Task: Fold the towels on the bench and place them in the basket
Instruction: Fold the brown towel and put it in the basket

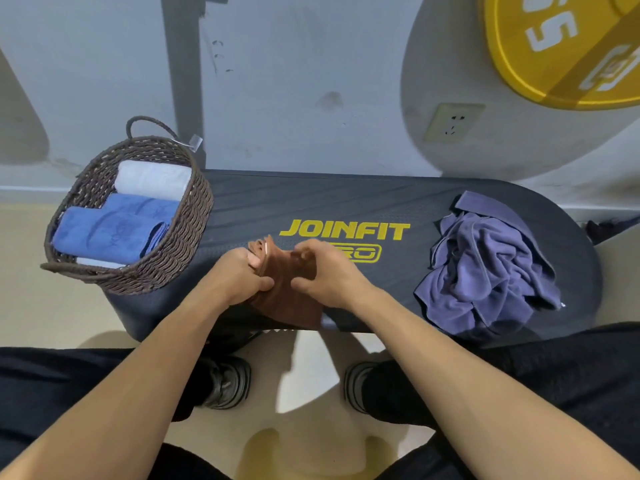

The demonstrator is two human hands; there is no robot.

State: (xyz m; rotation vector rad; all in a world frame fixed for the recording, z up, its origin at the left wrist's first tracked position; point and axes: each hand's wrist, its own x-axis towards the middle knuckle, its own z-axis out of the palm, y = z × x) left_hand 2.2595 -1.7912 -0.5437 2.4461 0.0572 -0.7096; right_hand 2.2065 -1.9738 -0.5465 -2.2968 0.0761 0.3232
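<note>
- At the near edge of the black tabletop (346, 199), a brown towel (287, 299) is gripped between both hands, its lower part hanging just over that edge.
- On the towel's left side, cloth is pinched by the left hand (239, 275), thumb on the near face and fingers curled behind.
- On its right side, the upper folds are clutched by the right hand (325, 271), whose fingers are blurred.
- The towel's long axis is seen running from the near edge up and away toward the yellow JOINFIT lettering (344, 230), with a gathered upper corner pointing to the far left.
- At the tabletop's left end, a woven basket (187, 244) is shown holding two folded blue towels (110, 233) and a white towel (152, 180).
- Toward the right end, well apart from the hands, a purple towel (485, 271) is left crumpled.
</note>
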